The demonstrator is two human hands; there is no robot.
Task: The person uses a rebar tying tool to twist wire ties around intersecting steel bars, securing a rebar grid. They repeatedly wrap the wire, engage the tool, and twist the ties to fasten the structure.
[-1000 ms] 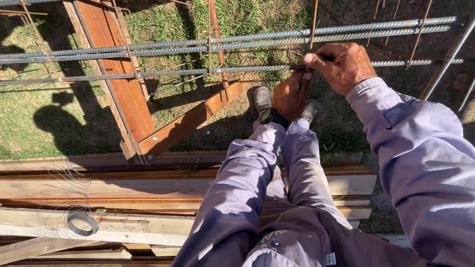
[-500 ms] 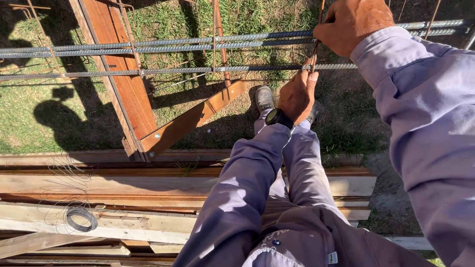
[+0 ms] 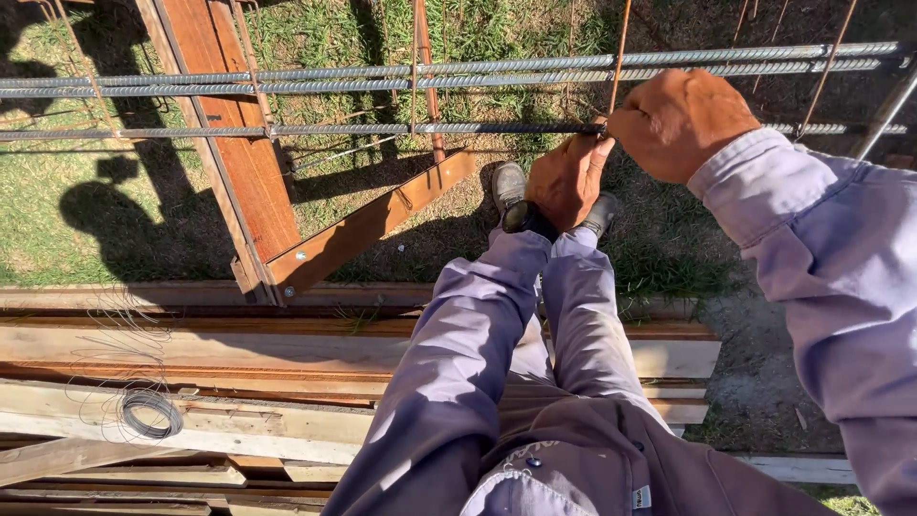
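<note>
Your left hand [image 3: 564,177] and your right hand [image 3: 680,119] met at one spot on the lowest ribbed steel bar [image 3: 382,129], where a thin rusty upright rod [image 3: 619,57] crossed it. Your left hand came at that crossing from below, fingers curled and pinched against the bar right at the joint; whether a strand of wire sat between the fingertips was too small to tell. Your right hand was closed into a fist just to the right of the left one, almost touching it, its knuckles turned up and its thumb side pressed to the same crossing. What the fist gripped was hidden inside it.

Above both hands ran two more ribbed bars [image 3: 287,76], close together and parallel to the lowest one, stretching far to the left of your left hand. Beneath your left hand, past the dark wristwatch [image 3: 521,218] on that wrist, your two grey shoes [image 3: 508,183] stood on the grass [image 3: 57,229]. Well to the left of your left hand a reddish timber frame [image 3: 239,162] leaned with a diagonal brace [image 3: 373,222]. Nearer to you than both hands lay stacked wooden planks [image 3: 239,355], and far down to the left, on those planks, rested a small coil of tie wire [image 3: 150,413].
</note>
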